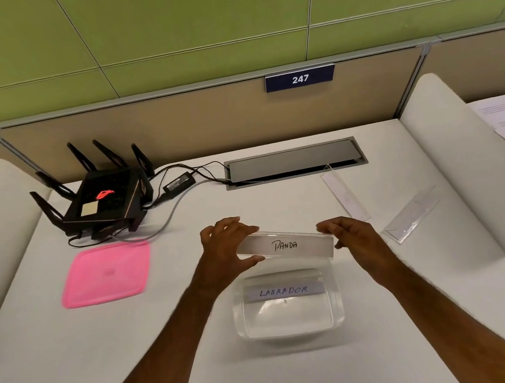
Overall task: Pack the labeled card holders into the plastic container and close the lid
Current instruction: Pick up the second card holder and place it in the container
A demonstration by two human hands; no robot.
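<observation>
Fingers: both hands pinch the ends of the "PANDA" card holder point(285, 245); the left hand point(226, 251) has its thumb under the near edge and fingers over the top, and the right hand point(349, 238) is clamped on the other end in the same way.
Where it is: held level in the air, just beyond the far rim of the plastic container point(290, 328), not yet inside.
Container: clear, open, sitting on the white desk point(76, 369) in front of the person; a "LABRADOR" card holder point(283, 291) already lies in it near the far wall.
Lid: the pink lid point(106, 274) lies flat on the desk, well to the left of the container.
Left to pack: two more clear card holders, one point(344, 195) and another point(412, 220), lie on the desk to the right.
How it will handle: probably light, stiff clear plastic with a paper slip inside; smooth faces look slippery, thin edges could crack or scratch if squeezed hard.
Where to hold: the short ends, as now, which keeps it level and the label unsmudged.
Fit: it looks about as long as the container is wide, so it may need lowering squarely or at a slight tilt.
</observation>
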